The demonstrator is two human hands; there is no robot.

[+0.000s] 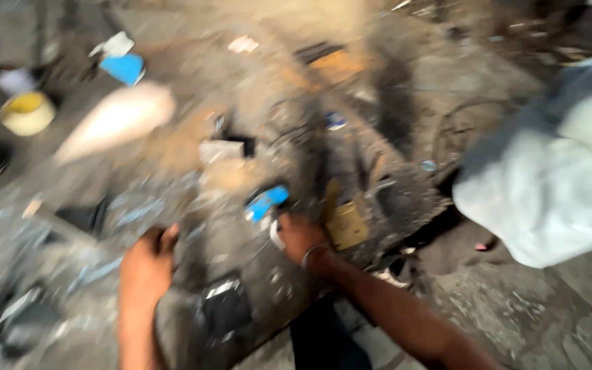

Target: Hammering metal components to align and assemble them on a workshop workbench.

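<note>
The picture is heavily blurred. My left hand rests on the dirty grey work surface at lower left, fingers curled; whether it holds anything I cannot tell. My right hand, with a thin bangle at the wrist, is closed near a small blue-and-white object and something white at its thumb side. A yellowish flat piece lies just right of that hand.
A yellow round tub stands far left, a blue card-like thing and a pale elongated shape behind. Dark metal parts lie near the front edge. Another person in pale clothing is at the right.
</note>
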